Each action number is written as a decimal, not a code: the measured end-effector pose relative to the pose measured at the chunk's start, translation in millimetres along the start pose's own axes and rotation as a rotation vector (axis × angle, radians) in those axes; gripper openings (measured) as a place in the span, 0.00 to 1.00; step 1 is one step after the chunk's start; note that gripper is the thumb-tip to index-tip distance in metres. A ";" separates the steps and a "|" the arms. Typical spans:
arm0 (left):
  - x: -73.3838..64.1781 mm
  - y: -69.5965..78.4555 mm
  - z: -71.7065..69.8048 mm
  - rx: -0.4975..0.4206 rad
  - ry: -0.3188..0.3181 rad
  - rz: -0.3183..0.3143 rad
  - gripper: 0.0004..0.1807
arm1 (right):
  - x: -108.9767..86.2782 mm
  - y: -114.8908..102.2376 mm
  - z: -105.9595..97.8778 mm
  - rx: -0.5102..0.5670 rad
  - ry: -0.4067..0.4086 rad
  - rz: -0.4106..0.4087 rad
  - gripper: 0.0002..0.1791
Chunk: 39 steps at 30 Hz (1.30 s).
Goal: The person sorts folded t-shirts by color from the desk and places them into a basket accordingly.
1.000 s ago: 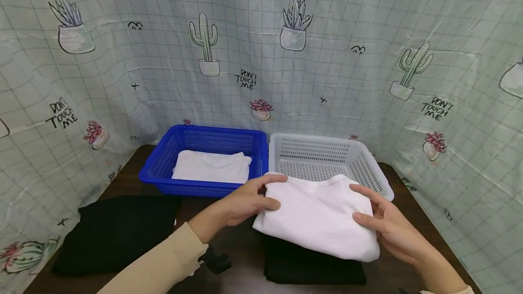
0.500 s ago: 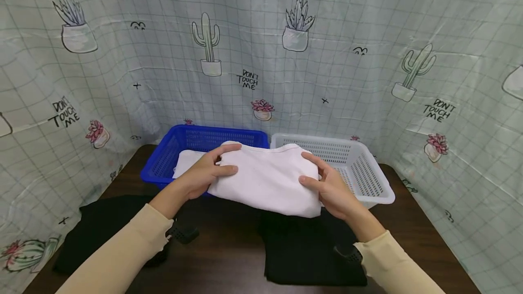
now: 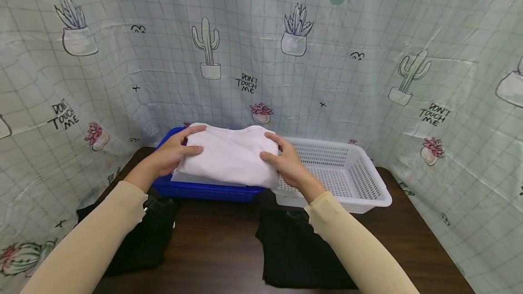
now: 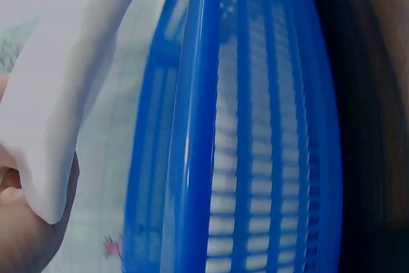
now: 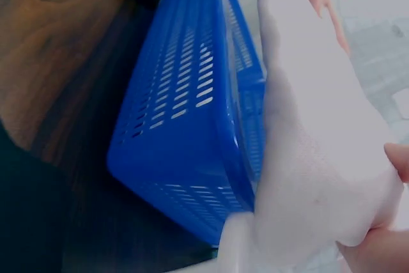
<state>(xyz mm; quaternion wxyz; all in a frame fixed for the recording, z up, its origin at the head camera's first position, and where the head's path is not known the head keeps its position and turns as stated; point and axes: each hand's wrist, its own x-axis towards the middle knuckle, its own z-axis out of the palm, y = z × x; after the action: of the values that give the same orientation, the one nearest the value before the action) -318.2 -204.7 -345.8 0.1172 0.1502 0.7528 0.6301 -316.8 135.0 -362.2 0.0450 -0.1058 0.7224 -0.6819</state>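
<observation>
A folded white shirt [image 3: 230, 155], its neckline facing away from me, is held level over the blue basket [image 3: 212, 193]. My left hand [image 3: 169, 154] pinches its left end, thumb on top and the other fingers reaching round the far side. At the opposite end my right hand [image 3: 288, 161] grips it the same way. In the right wrist view the shirt [image 5: 319, 132] is above the basket's rim [image 5: 230, 113]. A sliver of another white cloth [image 3: 196, 178] shows inside the basket beneath; the shirt hides most of it.
To the right stands a white basket [image 3: 367, 201]. A folded black garment [image 3: 302, 257] lies in front of it on the dark wooden table [image 3: 216, 248]. More black cloth [image 3: 143, 244] lies at the left, partly behind my sleeve. A patterned curtain [image 3: 261, 58] hangs behind the baskets.
Both hands have carried the white shirt left and away from me, from above the black garment to over the blue basket. The black garment beneath it is now uncovered.
</observation>
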 end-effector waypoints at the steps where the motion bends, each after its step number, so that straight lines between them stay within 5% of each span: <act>1: 1.4 -1.3 -4.2 0.000 0.000 -0.004 0.42 | 5.3 1.6 3.5 0.001 -0.003 -0.006 0.38; 16: 13.5 -31.7 -44.7 0.049 0.038 -0.065 0.44 | 46.2 16.4 44.7 -0.140 -0.063 0.051 0.49; 31: 25.3 -59.5 -49.7 0.096 0.057 -0.123 0.45 | 63.3 43.6 72.2 -0.278 -0.034 0.012 0.47; 39: 27.9 -65.2 -45.4 0.178 0.088 -0.157 0.44 | 64.9 50.3 78.7 -0.363 0.034 0.059 0.46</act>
<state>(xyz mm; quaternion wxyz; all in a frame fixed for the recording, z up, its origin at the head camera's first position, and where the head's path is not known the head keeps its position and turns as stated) -365.9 -246.3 -401.4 0.1190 0.0729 0.8197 0.5555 -368.1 46.7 -412.3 0.0328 -0.0792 0.8370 -0.5404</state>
